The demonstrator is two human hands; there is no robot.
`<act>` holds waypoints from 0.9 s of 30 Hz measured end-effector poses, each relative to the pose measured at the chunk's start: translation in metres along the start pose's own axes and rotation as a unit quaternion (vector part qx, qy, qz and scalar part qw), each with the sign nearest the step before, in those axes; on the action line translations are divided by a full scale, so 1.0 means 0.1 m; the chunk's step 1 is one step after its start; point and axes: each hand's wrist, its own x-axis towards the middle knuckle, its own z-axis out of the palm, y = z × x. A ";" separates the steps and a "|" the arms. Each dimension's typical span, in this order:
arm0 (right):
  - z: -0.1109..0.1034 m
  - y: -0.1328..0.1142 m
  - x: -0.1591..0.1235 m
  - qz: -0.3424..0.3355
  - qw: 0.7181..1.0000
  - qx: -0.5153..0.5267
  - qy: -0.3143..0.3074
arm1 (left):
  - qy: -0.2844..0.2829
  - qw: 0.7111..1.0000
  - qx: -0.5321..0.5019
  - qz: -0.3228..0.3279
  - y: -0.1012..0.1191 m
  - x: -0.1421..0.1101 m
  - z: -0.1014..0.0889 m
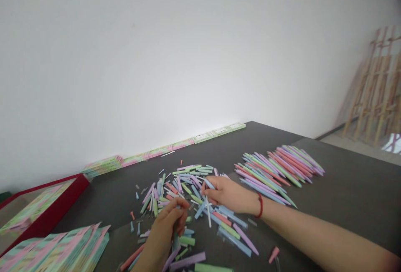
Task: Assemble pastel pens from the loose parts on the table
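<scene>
The right hand [221,192] has its fingers pinched on a pale blue piece [209,183], with a white rod [209,215] slanting down below the fingertips. The left hand [173,219], just across from it and apart, has its fingers curled in; blur and the angle hide its grip, so I cannot tell whether it holds anything. If the rod is only lightly caught, a small slackening of the pinch could drop it among look-alikes.

Between and beyond both hands lies a loose pile of coloured pen parts [179,184] — tubes, rods and tips jumbled together, where a wrong colour or size is easy to pick up. Parts also lie under the left wrist and below the right one, so a dragging forearm could push them about.

To the left of the left hand, tiny orange tips [132,215] and blue tips [137,196] sit apart, small enough to be flicked away by a sleeve or knuckle. Outward past the right hand, slim pens [275,167] lie side by side on the dark table [360,188]; a careless elbow could set them rolling. Farther left, the fanned printed cards [69,249] beside the red box [70,201] could slide if knocked.
</scene>
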 end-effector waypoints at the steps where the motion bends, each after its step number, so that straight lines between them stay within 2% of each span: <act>1: 0.02 0.06 -0.06 0.024 0.999 0.011 -0.021 | 0.007 0.999 -0.046 -0.002 0.05 -0.03 0.00; 4: 0.09 0.24 -0.25 0.106 0.987 0.100 -0.062 | 0.008 0.985 -0.169 -0.018 0.21 -0.14 0.00; 6: 0.15 0.31 -0.34 0.132 0.978 0.150 -0.065 | 0.010 0.982 -0.185 -0.031 0.28 -0.18 0.02; 8: 0.18 0.33 -0.40 0.137 0.972 0.183 -0.060 | 0.020 0.987 -0.157 -0.033 0.28 -0.19 0.05; 10: 0.17 0.30 -0.43 0.130 0.968 0.208 -0.048 | 0.023 0.998 -0.062 -0.023 0.20 -0.16 0.07; 12: 0.12 0.29 -0.46 0.124 0.967 0.223 -0.028 | 0.027 0.993 0.113 0.007 0.11 -0.14 0.06; 13: 0.08 0.29 -0.48 0.122 0.967 0.224 -0.018 | 0.027 0.976 0.216 0.025 0.08 -0.14 0.06; 15: -0.01 0.33 -0.53 0.118 0.970 0.214 -0.005 | 0.016 0.923 0.383 0.045 0.05 -0.16 0.06; 17: -0.06 0.38 -0.60 0.117 0.974 0.195 0.001 | -0.017 0.876 0.479 0.044 0.07 -0.20 0.08; 20: -0.06 0.43 -0.65 0.127 0.974 0.188 0.011 | -0.083 0.835 0.541 0.052 0.09 -0.24 0.16; 23: -0.01 0.43 -0.63 0.122 0.967 0.224 0.023 | -0.115 0.827 0.546 0.061 0.06 -0.20 0.19; 25: 0.01 0.43 -0.61 0.120 0.958 0.258 0.031 | -0.102 0.828 0.547 0.059 0.04 -0.16 0.14; 27: 0.02 0.45 -0.60 0.122 0.948 0.291 0.047 | -0.076 0.814 0.572 0.062 0.04 -0.12 0.05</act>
